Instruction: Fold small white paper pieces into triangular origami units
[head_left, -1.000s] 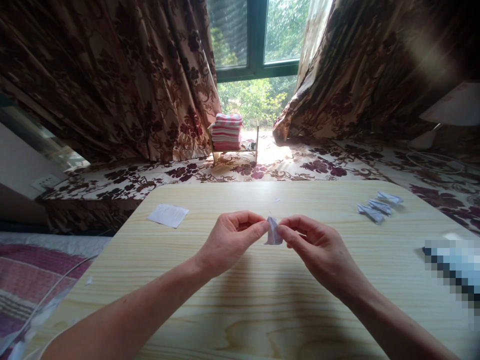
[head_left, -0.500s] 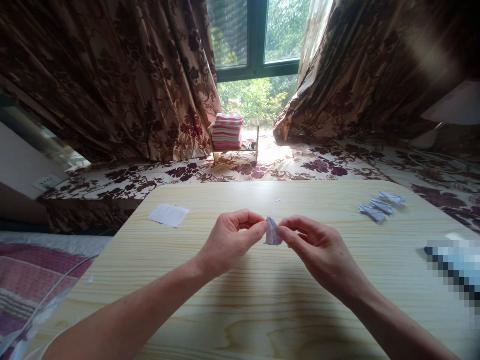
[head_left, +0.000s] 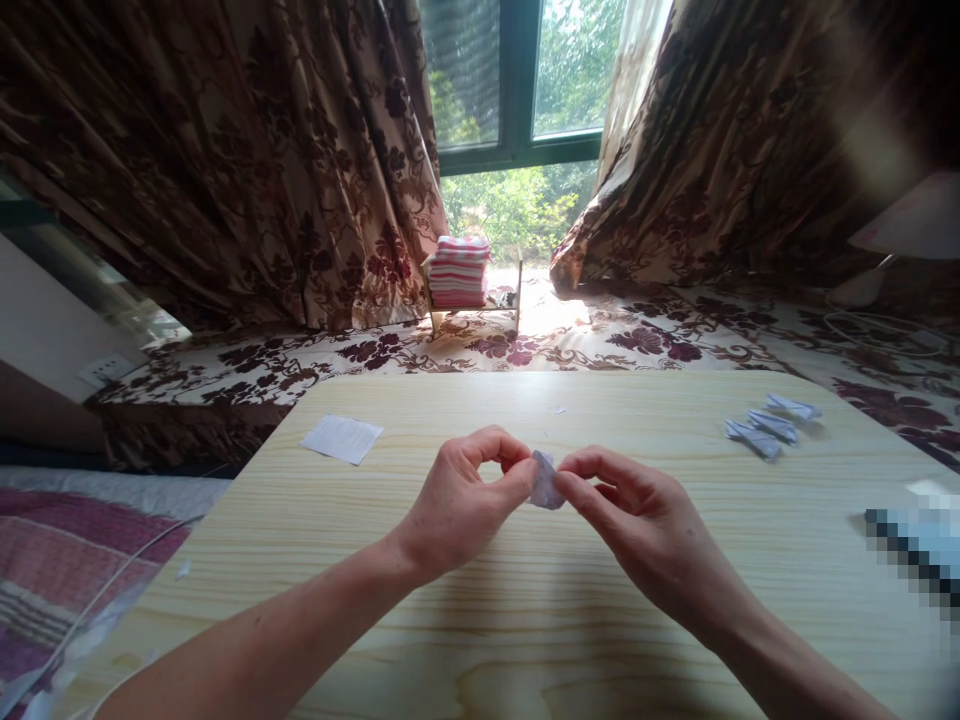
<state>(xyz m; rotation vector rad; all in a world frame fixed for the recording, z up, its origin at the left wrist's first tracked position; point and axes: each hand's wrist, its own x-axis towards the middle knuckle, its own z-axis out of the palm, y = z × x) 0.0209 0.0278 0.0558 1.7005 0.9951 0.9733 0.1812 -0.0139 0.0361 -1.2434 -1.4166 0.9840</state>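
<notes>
A small piece of folded paper (head_left: 546,484) is pinched between both hands above the middle of the table. My left hand (head_left: 474,494) grips its left side with thumb and forefinger. On the other side, my right hand (head_left: 628,500) pinches the right edge between thumb and fingertips. The paper looks greyish and comes to a point near the top; its exact folds are too small to make out. Three folded paper pieces (head_left: 772,425) lie together at the far right of the table. A flat sheet of paper (head_left: 342,439) with faint lines rests at the far left.
The pale wooden table (head_left: 420,640) stands against a floral-covered ledge (head_left: 337,350). A small rack holds a stack of striped cloths (head_left: 459,275) there. A blurred-out device (head_left: 919,545) lies at the right edge. Small paper scraps (head_left: 559,409) dot the table.
The folded paper has turned slightly between the fingers, so its top looks tilted and less sharply pointed. The whole view has shifted a little; both hands keep their pinch.
</notes>
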